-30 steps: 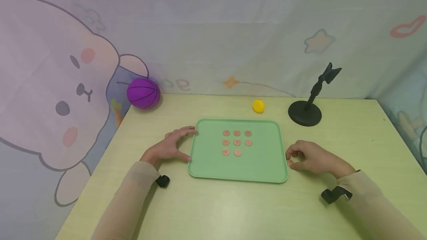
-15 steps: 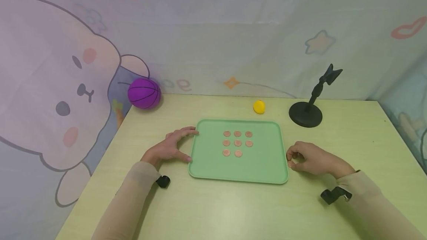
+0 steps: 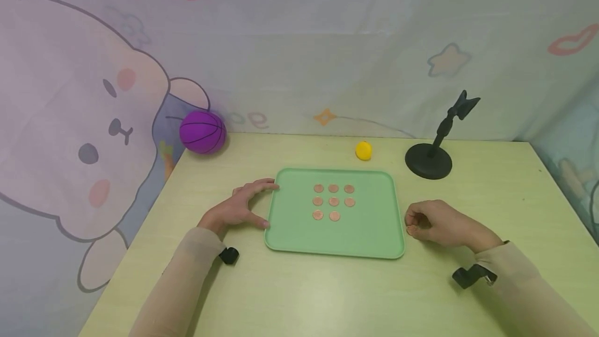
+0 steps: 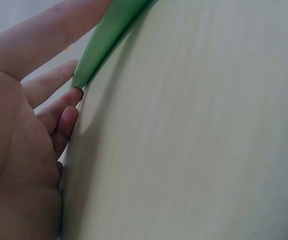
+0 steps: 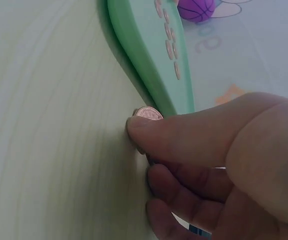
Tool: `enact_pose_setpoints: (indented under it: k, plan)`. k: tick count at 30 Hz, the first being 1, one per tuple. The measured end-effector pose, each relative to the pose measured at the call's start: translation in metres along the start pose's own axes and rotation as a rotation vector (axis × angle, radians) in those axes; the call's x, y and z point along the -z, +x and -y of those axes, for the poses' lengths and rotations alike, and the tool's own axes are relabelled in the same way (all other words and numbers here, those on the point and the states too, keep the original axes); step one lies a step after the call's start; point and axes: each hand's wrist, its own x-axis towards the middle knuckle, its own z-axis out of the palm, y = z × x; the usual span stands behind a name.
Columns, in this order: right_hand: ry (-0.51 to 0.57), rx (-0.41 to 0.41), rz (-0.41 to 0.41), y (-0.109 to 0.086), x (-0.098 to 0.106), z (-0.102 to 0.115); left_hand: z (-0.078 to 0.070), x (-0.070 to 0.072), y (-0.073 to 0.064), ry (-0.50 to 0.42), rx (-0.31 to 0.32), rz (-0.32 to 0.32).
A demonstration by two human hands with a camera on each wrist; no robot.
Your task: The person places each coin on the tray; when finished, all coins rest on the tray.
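A light green tray (image 3: 290, 238) lies on the table, bearing several copper coins (image 3: 334, 201) in two full rows of three and a shorter front row. My left hand (image 3: 236, 208) rests at the tray's left edge, fingers extended and thumb spread, fingertips touching the rim. Just off the tray's right edge, my right hand (image 3: 435, 222) pinches a copper coin (image 5: 150, 113) between thumb and forefinger, its other fingers curled beneath. The thumb covers part of that coin in the right wrist view.
A purple ball (image 3: 203, 132) with black lines sits at the table's back left corner. Behind the tray lies a small yellow round object (image 3: 363, 151). A black stand (image 3: 428, 160) with a round base is at the back right. A printed cloth hangs behind the table.
My right hand has shifted slightly right, away from the tray's edge, with the coin in its pinch. The left hand and the coins on the tray have stayed in place.
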Motion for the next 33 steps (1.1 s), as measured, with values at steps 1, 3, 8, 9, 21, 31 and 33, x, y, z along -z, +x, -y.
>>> enact_pose_setpoints:
  k: [1,3,8,9,21,31,33]
  plan:
    - [0.002,0.002,-0.001,-0.0002,-0.0001,-0.0005,-0.0002,0.0000,-0.0003,-0.001,0.002,-0.001]
    - [0.005,0.011,-0.002,-0.0008,-0.0003,-0.0016,0.0000,-0.0002,-0.0002,0.000,-0.007,0.000]
    - [-0.012,0.020,-0.039,-0.0026,-0.0008,-0.0032,0.0003,0.0001,0.0003,0.018,-0.038,0.004]
    - [-0.016,0.020,-0.049,-0.0030,-0.0005,-0.0032,0.0003,0.0003,0.0003,0.021,-0.037,0.006]
    - [-0.011,0.022,-0.104,-0.0064,0.0017,-0.0057,0.0019,0.0002,0.0013,0.020,-0.032,0.006]
    - [-0.005,0.030,-0.111,-0.0081,0.0038,-0.0063,-0.0004,0.0003,0.0011,0.012,-0.025,0.003]
    - [-0.008,0.034,-0.110,-0.0085,0.0041,-0.0064,-0.0008,0.0004,0.0012,0.011,-0.027,0.003]
